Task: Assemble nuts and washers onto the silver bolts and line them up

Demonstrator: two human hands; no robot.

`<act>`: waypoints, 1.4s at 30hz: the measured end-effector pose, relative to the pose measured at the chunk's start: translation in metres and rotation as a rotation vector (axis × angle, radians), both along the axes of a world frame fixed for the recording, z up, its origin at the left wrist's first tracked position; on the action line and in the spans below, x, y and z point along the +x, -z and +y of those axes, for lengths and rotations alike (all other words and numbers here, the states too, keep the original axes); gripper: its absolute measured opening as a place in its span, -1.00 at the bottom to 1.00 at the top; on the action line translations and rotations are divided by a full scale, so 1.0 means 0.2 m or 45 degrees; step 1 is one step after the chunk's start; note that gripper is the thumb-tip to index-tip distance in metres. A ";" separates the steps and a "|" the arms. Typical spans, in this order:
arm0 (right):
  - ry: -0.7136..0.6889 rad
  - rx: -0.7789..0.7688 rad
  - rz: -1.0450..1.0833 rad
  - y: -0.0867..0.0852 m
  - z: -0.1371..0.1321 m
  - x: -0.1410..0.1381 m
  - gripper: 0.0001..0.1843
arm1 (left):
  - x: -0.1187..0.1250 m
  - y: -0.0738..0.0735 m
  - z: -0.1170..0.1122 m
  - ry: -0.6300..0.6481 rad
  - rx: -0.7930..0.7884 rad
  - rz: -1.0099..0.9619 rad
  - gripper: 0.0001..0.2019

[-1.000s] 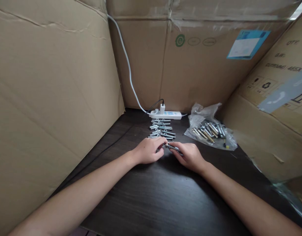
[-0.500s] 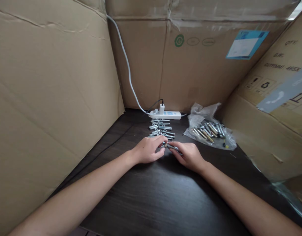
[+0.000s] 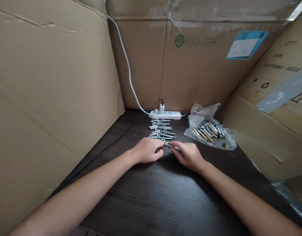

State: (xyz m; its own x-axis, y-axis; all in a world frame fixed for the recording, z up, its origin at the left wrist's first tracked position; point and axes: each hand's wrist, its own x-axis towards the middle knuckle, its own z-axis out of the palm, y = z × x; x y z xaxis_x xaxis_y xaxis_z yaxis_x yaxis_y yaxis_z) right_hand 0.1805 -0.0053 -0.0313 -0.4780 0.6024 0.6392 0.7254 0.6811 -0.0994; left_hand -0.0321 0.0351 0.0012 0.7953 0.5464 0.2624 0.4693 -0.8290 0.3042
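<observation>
My right hand (image 3: 187,155) grips a metal expansion bolt (image 3: 172,147) by its shaft, the nut end pointing left. At that end, the thumb and forefinger of my left hand (image 3: 149,150) are pinched together on the bolt's nut; the fingertips partly cover it. Just behind my hands lie several more expansion bolts (image 3: 165,128) in rough rows, with loose washers and sleeves among them. The front part of these rows is hidden by my left hand.
A clear plastic bag (image 3: 190,131) with several bolts lies open at the right. Behind the rows stands a white power strip (image 3: 174,115) with a charger (image 3: 162,108) plugged in. Cardboard walls (image 3: 141,65) enclose the dark table (image 3: 146,196). A black cable (image 3: 109,147) runs along the left.
My left thumb and forefinger have closed together at the nut end, where they were apart before. My right hand keeps the bolt in nearly the same place.
</observation>
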 end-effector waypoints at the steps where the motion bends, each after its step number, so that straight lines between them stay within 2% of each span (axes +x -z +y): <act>1: -0.002 -0.005 -0.001 0.00 0.00 0.00 -0.78 | 0.00 0.00 0.00 -0.025 0.007 -0.038 -0.91; 4: -0.007 -0.018 0.007 0.00 0.00 0.00 -0.78 | -0.01 -0.02 -0.01 -0.034 0.023 -0.145 -0.79; 7: -0.025 -0.008 0.006 0.00 0.00 0.00 -0.77 | -0.01 -0.02 -0.02 0.016 0.017 -0.156 -0.77; 13: -0.031 0.016 -0.012 0.00 0.00 0.00 -0.77 | 0.00 -0.02 -0.02 0.040 -0.012 -0.113 -0.80; 19: -0.059 0.006 -0.048 -0.01 -0.01 -0.01 -0.78 | 0.01 0.00 0.00 0.047 -0.002 -0.065 -0.96; 32: -0.083 -0.036 -0.114 -0.03 -0.02 -0.01 -0.76 | 0.01 0.00 0.01 0.032 -0.028 0.116 -0.70; 38: -0.086 -0.045 -0.108 -0.03 -0.02 -0.02 -0.74 | 0.00 -0.01 0.00 0.049 -0.087 -0.019 -0.83; 42: -0.063 -0.023 -0.090 -0.02 -0.01 -0.01 -0.76 | 0.00 0.00 0.00 0.037 -0.165 -0.084 -0.78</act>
State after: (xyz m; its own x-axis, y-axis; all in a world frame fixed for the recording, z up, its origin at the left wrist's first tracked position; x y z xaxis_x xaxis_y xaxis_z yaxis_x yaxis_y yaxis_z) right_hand 0.1789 -0.0080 -0.0278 -0.5514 0.5878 0.5919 0.6963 0.7151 -0.0614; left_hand -0.0322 0.0352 0.0014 0.7948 0.5560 0.2432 0.4211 -0.7939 0.4387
